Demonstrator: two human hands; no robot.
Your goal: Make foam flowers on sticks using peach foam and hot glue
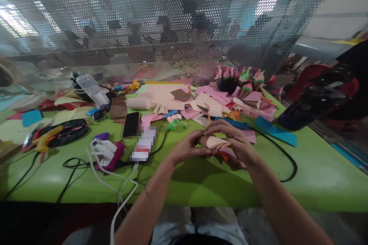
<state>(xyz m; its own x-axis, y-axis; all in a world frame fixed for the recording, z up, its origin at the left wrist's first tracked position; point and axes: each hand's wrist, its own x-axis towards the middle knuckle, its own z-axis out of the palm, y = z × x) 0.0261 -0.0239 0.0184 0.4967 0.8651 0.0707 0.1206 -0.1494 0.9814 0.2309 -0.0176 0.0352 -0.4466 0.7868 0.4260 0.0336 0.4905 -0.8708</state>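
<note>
My left hand [191, 146] and my right hand [237, 137] meet over the front right of the green table. Between them is a small felt ice cream cone [217, 143] with a layered peach top; part of it is hidden by the fingers. The left thumb and fingers pinch its left side, while the right fingers curl over its top and right side. Pink and red felt pieces [230, 157] lie just below the hands. Behind the right hand rests a blue tool [234, 123] with a black cord.
A phone [131, 125], power strip [110, 157] and white cables are left of my hands. Farther left lies a yellow glue gun [48, 139]. Finished felt cones [244, 78] stand at the back right, near a dark bottle [299, 110]. A perforated metal screen [172, 34] closes the far side.
</note>
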